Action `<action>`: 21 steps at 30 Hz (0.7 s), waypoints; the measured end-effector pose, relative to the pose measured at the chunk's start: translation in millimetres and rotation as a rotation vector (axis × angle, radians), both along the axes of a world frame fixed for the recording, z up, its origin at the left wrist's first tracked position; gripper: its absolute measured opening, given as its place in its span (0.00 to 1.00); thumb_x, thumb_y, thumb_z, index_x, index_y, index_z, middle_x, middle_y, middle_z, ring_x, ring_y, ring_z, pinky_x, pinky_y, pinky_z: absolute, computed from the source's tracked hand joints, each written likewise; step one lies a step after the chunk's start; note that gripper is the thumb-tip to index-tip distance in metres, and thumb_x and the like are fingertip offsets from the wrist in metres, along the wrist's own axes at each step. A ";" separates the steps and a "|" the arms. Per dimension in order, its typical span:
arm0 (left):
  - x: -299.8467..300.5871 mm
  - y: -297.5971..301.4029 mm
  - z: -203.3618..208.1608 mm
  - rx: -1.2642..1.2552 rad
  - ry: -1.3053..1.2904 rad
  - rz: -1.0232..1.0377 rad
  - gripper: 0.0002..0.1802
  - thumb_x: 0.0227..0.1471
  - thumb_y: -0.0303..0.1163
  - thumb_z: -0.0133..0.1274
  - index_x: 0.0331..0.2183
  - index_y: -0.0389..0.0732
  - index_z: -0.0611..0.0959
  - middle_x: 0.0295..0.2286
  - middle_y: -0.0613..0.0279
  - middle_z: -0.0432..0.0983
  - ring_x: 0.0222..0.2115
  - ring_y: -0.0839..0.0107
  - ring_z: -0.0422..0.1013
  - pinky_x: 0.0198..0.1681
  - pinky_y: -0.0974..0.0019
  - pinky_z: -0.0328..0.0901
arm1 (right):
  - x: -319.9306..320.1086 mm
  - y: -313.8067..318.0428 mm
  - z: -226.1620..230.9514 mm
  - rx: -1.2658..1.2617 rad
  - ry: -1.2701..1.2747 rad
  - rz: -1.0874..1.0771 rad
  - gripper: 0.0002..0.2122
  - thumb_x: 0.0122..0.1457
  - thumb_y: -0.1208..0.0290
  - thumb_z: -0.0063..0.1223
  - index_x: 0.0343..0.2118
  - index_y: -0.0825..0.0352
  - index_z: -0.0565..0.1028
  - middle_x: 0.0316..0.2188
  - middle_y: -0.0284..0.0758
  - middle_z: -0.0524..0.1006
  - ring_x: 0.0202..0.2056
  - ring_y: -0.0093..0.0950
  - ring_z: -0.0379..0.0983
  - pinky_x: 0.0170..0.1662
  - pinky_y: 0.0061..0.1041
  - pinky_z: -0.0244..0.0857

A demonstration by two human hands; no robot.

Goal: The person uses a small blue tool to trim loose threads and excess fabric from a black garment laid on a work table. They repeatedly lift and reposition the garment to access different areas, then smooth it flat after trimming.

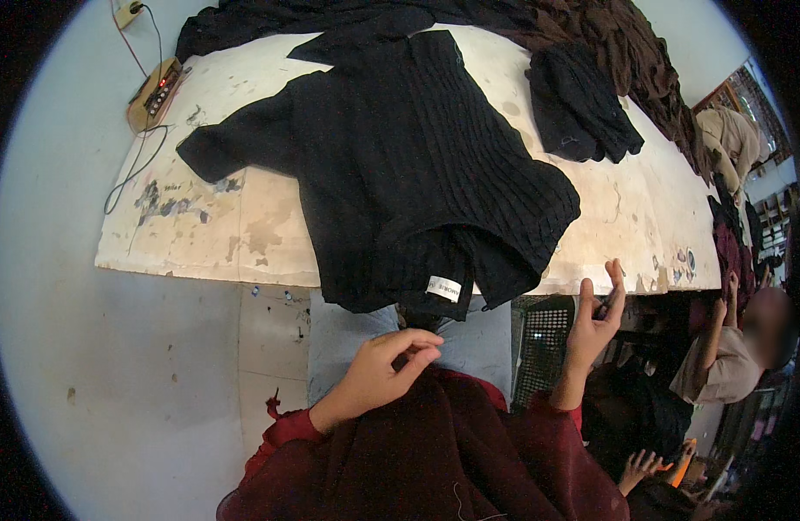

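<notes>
A black short-sleeved garment (365,165) with rows of pleats lies spread on the white table (269,221), its neck opening toward me and hanging slightly over the near edge. A white label (443,288) shows inside the neckline. Just below that, my left hand (387,365) is raised off the cloth, thumb and fingertips drawn together in a pinch; anything between them is too small to see. To the right, my right hand (597,321) is lifted at the table edge, thumb and index finger upright, with a small dark tool partly hidden in its fingers.
A folded black garment (582,104) rests at the back right. Black cloth (243,30) and brown cloth (582,30) are heaped along the far edge. A power box (157,94) with a cable sits far left. A dark plastic crate (543,334) stands below; another person (708,365) works at right.
</notes>
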State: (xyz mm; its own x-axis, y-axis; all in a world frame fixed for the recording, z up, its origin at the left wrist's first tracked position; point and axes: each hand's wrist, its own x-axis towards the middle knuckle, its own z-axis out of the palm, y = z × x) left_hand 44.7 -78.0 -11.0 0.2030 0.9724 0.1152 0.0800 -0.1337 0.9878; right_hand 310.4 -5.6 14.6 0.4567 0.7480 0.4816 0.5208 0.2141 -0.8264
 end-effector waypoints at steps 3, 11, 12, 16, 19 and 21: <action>-2.4 2.9 10.4 0.319 0.141 0.112 0.07 0.49 0.25 0.57 0.34 0.37 0.81 0.30 0.56 0.78 0.30 0.66 0.75 0.34 0.67 0.68 | -10.2 -9.1 8.6 -0.168 0.084 0.176 0.10 0.56 0.75 0.56 0.41 0.72 0.76 0.34 0.32 0.79 0.33 0.18 0.71 0.35 0.18 0.63; -20.8 33.7 28.3 0.569 0.214 0.612 0.10 0.44 0.23 0.59 0.33 0.36 0.80 0.32 0.57 0.77 0.34 0.57 0.72 0.40 0.62 0.65 | -70.0 3.1 17.2 -0.112 -0.055 0.650 0.08 0.50 0.80 0.60 0.35 0.69 0.79 0.31 0.38 0.79 0.34 0.27 0.75 0.39 0.22 0.66; -22.7 39.1 30.5 0.561 0.216 0.656 0.10 0.44 0.24 0.59 0.34 0.36 0.80 0.33 0.57 0.77 0.35 0.57 0.72 0.41 0.62 0.65 | -75.1 9.3 19.1 -0.057 -0.087 0.662 0.09 0.49 0.81 0.60 0.36 0.69 0.79 0.32 0.38 0.79 0.35 0.28 0.75 0.40 0.23 0.67; -22.2 74.1 28.8 0.634 0.563 0.596 0.08 0.49 0.28 0.56 0.34 0.39 0.80 0.36 0.56 0.76 0.42 0.57 0.71 0.45 0.59 0.64 | -103.0 39.5 28.3 0.047 -0.283 0.535 0.16 0.47 0.76 0.62 0.42 0.61 0.78 0.47 0.39 0.75 0.46 0.38 0.73 0.45 0.28 0.68; -35.6 99.6 23.9 0.290 0.320 0.464 0.08 0.55 0.31 0.50 0.32 0.36 0.79 0.29 0.55 0.78 0.33 0.61 0.76 0.35 0.64 0.67 | -81.6 80.3 16.4 -0.290 -0.485 0.451 0.14 0.46 0.72 0.61 0.39 0.59 0.80 0.35 0.38 0.80 0.37 0.36 0.77 0.40 0.29 0.70; -49.3 115.5 25.8 0.294 0.204 0.477 0.11 0.59 0.31 0.48 0.33 0.33 0.79 0.26 0.65 0.77 0.25 0.82 0.69 0.28 0.77 0.62 | -74.1 97.0 29.0 -0.351 -0.398 0.568 0.11 0.46 0.74 0.61 0.35 0.66 0.80 0.28 0.37 0.81 0.31 0.29 0.78 0.37 0.25 0.69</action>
State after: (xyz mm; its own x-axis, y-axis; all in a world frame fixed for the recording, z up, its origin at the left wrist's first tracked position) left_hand -4.6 37.5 14.8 -0.2020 0.8948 0.3982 0.3832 -0.3020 0.8729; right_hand 236.3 91.4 43.6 -0.2001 0.9547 0.2205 0.6815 0.2973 -0.6687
